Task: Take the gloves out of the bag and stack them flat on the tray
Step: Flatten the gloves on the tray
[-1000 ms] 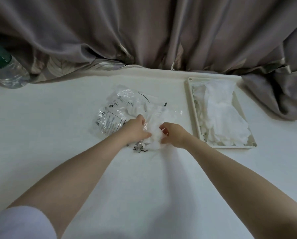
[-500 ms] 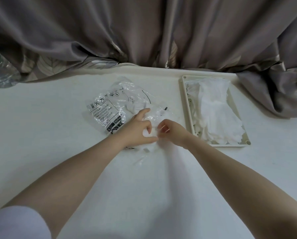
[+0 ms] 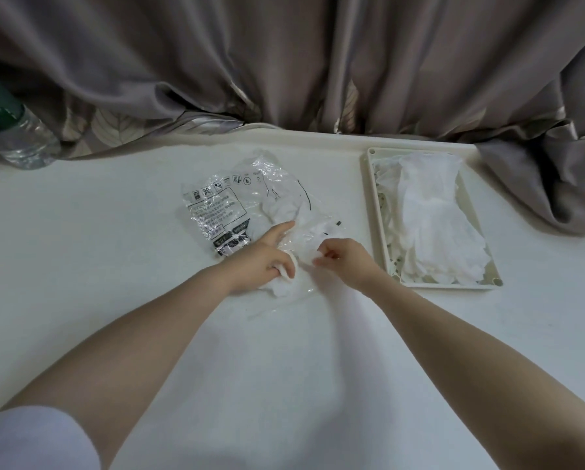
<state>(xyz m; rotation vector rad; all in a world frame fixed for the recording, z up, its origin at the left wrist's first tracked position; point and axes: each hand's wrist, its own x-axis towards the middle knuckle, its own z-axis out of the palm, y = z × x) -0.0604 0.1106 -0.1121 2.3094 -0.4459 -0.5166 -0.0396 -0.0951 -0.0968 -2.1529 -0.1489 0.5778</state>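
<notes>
Gloves (image 3: 281,208) bunch inside the bag (image 3: 237,205) at frame centre; your left hand (image 3: 262,257) grips a white glove end, your right hand (image 3: 347,257) pinches the plastic, forearms converging.

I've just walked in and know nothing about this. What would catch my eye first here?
Two bare hands meet mid-table at the near end of a crinkly clear bag: the left hand grips white glove fabric, the right hand pinches it. To the right sits a tray already piled with white gloves. Grey curtains hang behind.
</notes>
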